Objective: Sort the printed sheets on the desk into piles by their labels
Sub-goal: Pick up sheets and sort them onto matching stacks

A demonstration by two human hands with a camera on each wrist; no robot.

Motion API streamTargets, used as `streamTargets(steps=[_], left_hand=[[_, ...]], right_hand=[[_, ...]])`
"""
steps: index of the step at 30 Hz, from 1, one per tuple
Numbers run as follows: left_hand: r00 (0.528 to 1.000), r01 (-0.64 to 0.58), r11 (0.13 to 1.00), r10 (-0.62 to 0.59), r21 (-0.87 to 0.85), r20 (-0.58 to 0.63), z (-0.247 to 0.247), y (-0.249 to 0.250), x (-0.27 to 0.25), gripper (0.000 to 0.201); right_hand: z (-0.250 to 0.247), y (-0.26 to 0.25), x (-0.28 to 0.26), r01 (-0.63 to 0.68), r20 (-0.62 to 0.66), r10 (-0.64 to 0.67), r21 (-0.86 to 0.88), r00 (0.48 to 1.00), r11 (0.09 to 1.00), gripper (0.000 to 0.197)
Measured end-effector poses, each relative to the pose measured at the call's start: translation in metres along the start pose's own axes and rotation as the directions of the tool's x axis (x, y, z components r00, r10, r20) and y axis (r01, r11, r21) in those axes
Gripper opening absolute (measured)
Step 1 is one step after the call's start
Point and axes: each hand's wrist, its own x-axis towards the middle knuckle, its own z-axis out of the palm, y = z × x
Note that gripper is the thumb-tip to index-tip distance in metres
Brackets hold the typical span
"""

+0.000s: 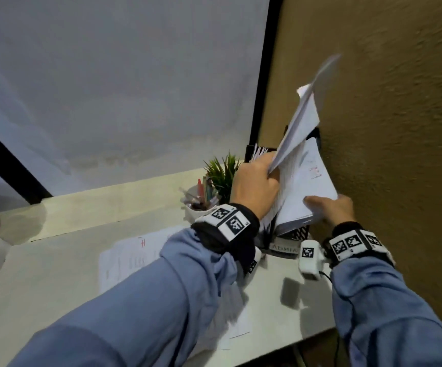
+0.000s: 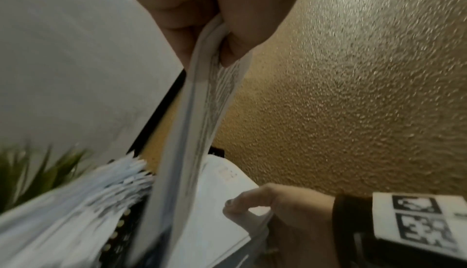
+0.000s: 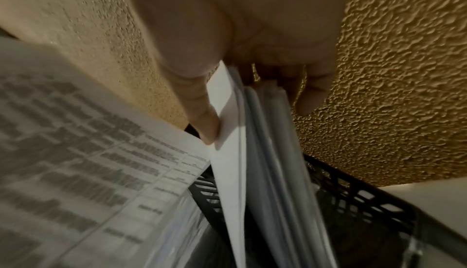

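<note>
My left hand (image 1: 257,184) pinches a thin bundle of printed sheets (image 1: 303,120) and holds it up, tilted toward the wall; the left wrist view shows the same bundle (image 2: 202,100) between thumb and fingers. My right hand (image 1: 328,206) grips a thicker stack of sheets (image 1: 307,186) with red writing on top, standing in a black mesh file tray (image 1: 300,233) at the desk's back right corner. In the right wrist view the thumb and fingers clamp that stack (image 3: 252,132) above the tray (image 3: 353,198). More sheets (image 1: 132,258) with a red mark lie flat on the desk.
A white cup of pens (image 1: 201,200) and a small green plant (image 1: 222,173) stand just left of the tray. The textured tan wall (image 1: 386,102) runs close along the right. The tray bears a label (image 1: 284,247). The white desk (image 1: 55,274) extends left.
</note>
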Motion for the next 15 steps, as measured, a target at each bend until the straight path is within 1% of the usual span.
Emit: streamTargets(steps=[2, 4, 5, 8, 10, 11, 12, 13, 14, 15], left_hand=[[0.999, -0.01, 1.0, 0.009, 0.029, 0.04, 0.019, -0.001, 0.007, 0.03], [0.998, 0.007, 0.997, -0.012, 0.08, 0.063, 0.034, -0.001, 0.011, 0.041], [0.997, 0.021, 0.995, -0.028, 0.099, 0.075, 0.041, -0.002, 0.012, 0.046], [0.989, 0.069, 0.989, -0.084, 0.132, 0.118, 0.059, -0.005, 0.012, 0.051], [0.986, 0.089, 0.987, -0.106, 0.136, 0.127, 0.068, -0.007, 0.011, 0.055], [0.986, 0.095, 0.987, -0.112, 0.131, 0.127, 0.072, -0.008, 0.01, 0.058], [0.985, 0.1, 0.988, -0.115, 0.12, 0.128, 0.076, -0.007, 0.008, 0.06], [0.986, 0.098, 0.991, -0.109, 0.093, 0.128, 0.08, -0.007, 0.006, 0.062], [0.986, 0.097, 0.993, -0.105, 0.059, 0.133, 0.084, -0.007, 0.005, 0.063], [0.985, 0.101, 0.994, -0.104, 0.03, 0.14, 0.088, -0.005, 0.004, 0.063]], right_hand=[[0.002, 0.003, 0.003, 0.048, -0.008, -0.048, 0.011, 0.999, 0.999, 0.038], [0.004, 0.002, 0.001, 0.128, 0.009, -0.128, 0.012, 0.992, 0.992, 0.018], [0.004, 0.002, 0.002, 0.18, 0.024, -0.18, 0.004, 0.983, 0.984, 0.014], [0.0, -0.009, -0.01, 0.309, 0.059, -0.308, -0.006, 0.949, 0.951, 0.014], [-0.002, -0.018, -0.01, 0.338, 0.057, -0.339, 0.03, 0.939, 0.941, 0.015], [-0.002, -0.023, -0.009, 0.328, 0.067, -0.333, 0.078, 0.94, 0.941, 0.015], [-0.002, -0.028, -0.004, 0.277, 0.089, -0.295, 0.174, 0.951, 0.945, 0.006], [-0.003, -0.031, -0.001, 0.272, 0.066, -0.287, 0.174, 0.956, 0.946, 0.018], [-0.006, -0.032, 0.003, 0.305, 0.052, -0.311, 0.107, 0.949, 0.946, 0.036], [-0.009, -0.036, 0.003, 0.355, 0.088, -0.357, 0.047, 0.93, 0.934, 0.036]])
